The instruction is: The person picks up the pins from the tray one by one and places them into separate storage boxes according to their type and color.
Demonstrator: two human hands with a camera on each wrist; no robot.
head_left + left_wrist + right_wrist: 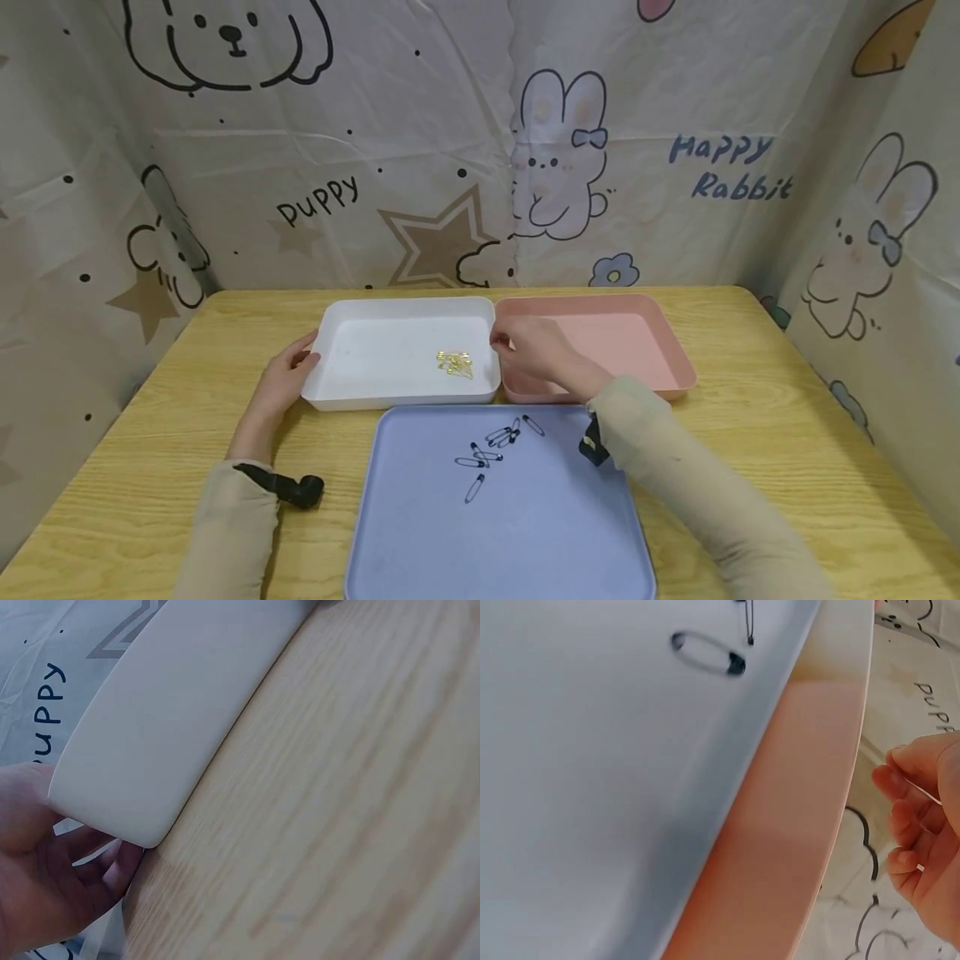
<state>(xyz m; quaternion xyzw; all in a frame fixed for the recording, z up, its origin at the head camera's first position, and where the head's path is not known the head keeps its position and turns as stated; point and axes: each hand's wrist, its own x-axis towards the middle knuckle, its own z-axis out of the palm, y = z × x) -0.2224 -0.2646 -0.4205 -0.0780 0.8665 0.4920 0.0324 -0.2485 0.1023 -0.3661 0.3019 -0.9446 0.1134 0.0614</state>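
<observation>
At the left, my left hand [281,375] holds the end of a white tray [375,354], its thumb at the rim and its fingers around the outer side. A small pile of gold safety pins [454,363] lies inside that tray. My right hand [536,343] hovers where the white tray meets a pink tray [618,333]. Its fingers are loosely bent, with thumb and forefinger near each other, and nothing shows between them in the right wrist view. Several black safety pins [487,454] lie scattered on a blue tray [502,533] in front.
All three trays stand close together on a wooden table [187,433]. Behind and beside the table hangs a cloth [450,150] printed with rabbits, puppies and stars. Each wrist wears a black strap; the right forearm crosses the blue tray's far right corner.
</observation>
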